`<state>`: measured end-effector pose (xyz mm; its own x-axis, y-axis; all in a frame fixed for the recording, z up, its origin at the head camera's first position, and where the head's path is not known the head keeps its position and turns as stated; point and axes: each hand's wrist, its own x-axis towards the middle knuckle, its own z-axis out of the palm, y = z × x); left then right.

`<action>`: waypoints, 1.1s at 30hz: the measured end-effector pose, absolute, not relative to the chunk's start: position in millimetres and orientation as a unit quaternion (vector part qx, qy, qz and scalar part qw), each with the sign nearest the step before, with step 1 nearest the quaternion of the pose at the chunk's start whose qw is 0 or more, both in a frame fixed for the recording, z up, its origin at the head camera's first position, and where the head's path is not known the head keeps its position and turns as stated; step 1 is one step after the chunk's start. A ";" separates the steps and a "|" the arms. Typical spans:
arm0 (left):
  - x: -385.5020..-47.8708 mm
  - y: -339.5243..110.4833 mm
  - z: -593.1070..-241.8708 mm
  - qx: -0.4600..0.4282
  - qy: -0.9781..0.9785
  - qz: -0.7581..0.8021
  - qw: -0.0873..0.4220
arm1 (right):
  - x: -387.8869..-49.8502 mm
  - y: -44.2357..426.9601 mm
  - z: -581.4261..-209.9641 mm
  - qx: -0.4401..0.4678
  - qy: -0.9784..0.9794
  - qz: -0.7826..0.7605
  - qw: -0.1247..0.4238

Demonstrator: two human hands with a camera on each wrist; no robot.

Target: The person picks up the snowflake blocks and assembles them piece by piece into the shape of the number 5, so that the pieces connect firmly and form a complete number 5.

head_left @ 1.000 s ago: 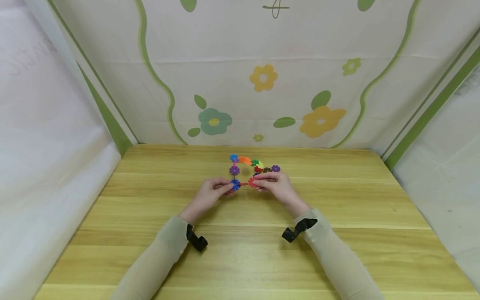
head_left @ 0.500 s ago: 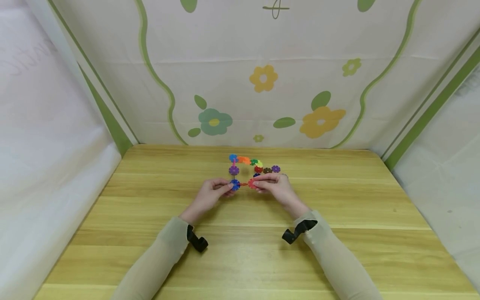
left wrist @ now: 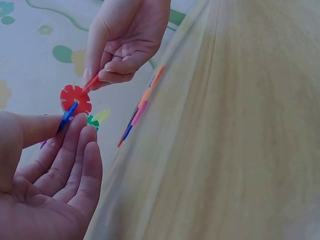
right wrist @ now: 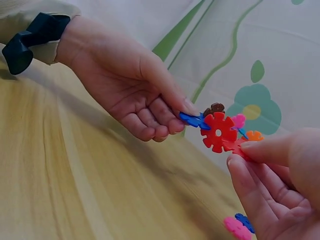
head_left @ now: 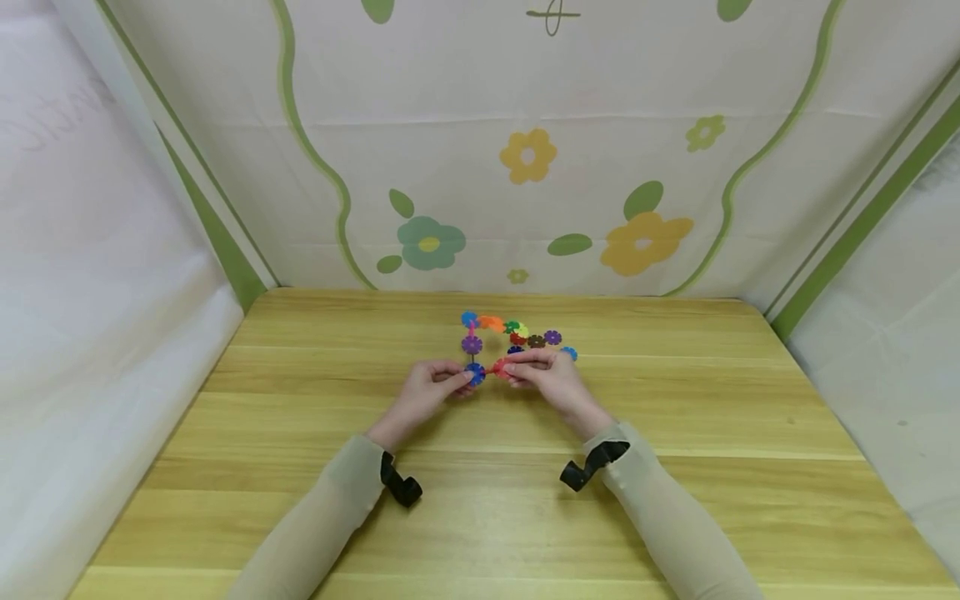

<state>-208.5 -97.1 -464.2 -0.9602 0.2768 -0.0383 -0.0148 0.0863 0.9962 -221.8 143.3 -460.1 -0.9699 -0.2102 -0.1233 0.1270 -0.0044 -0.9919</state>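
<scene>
Chain of notched plastic discs [head_left: 472, 344] held up above the table [head_left: 480, 517], roughly mid-table L–R, twd the far edge. Front run, L to R in head view: blue disc [head_left: 475, 373], red disc [left wrist: 75, 100], pinkish-red disc [head_left: 502, 367].

L hand [head_left: 429, 392]: clamped on the blue disc, thumb on one side, fingertips on the other; remaining fingers loosely bent.
R hand [head_left: 558, 383]: clamped on the pinkish-red disc, thumb + index together on it; other fingers curled in below. Red disc sits betw. the 2 hands.

Behind, in head view: purple, pink & lt blue up the L side, then orange pcs [head_left: 491, 323], green [head_left: 512, 327], yellow, red. Brown disc [head_left: 536, 341] & another purple one off to the R, lt blue one [head_left: 568, 353] by the R hand; can't tell if these 3 join the rest.

Further out: beige sleeves [head_left: 675, 517], black strap [head_left: 402, 485] at each wrist, white cloth [head_left: 420, 83] w/ printed flowers past the table.
</scene>
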 end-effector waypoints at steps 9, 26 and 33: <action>-207.1 -95.2 -466.5 0.070 0.731 0.670 0.110 | -220.8 141.3 -460.3 -0.033 0.689 -0.716 0.113; -206.1 -93.9 -464.6 0.069 0.709 0.684 0.157 | -222.0 145.2 -459.4 -0.012 0.652 -0.747 0.128; -202.1 -92.5 -465.8 0.068 0.715 0.678 0.155 | -222.0 146.7 -463.1 -0.015 0.655 -0.744 0.132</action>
<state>-202.1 -92.5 -465.8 -0.9428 0.3071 -0.1298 -0.1133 0.0711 0.9910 -222.0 146.7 -463.1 -0.9648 -0.2161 -0.1496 0.1757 -0.1071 -0.9786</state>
